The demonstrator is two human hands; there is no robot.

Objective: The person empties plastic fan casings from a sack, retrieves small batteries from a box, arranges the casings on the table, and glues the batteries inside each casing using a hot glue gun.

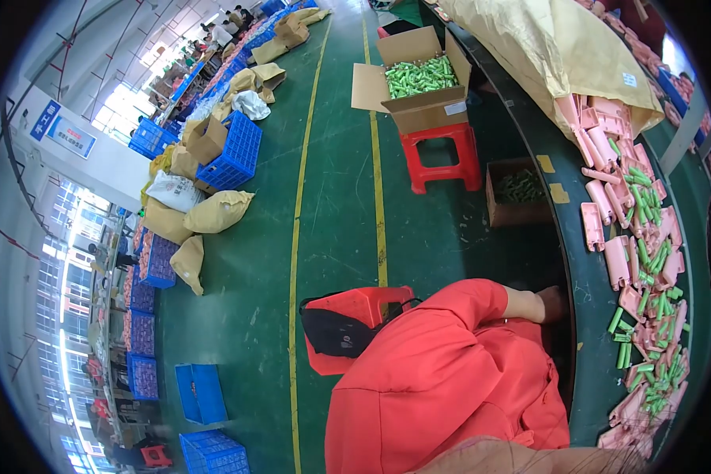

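Note:
My left hand [553,304] is at the end of a red sleeve [450,332], low in shadow by the edge of the dark table [584,371]. Its fingers cannot be made out, nor anything they may hold. My right hand is out of view. On the table near the left hand lie pink plastic shells [616,261] and green plastic sticks [618,320], mixed in a long pile. More pink shells spill from a large tan sack [561,47] at the table's far end.
A cardboard box of green pieces [423,77] sits on a red stool [442,158]. Another box [521,189] stands under the table. Beside me a red stool [355,304] carries a black bag [336,332]. Blue crates [201,391] and sacks [217,212] line the left side.

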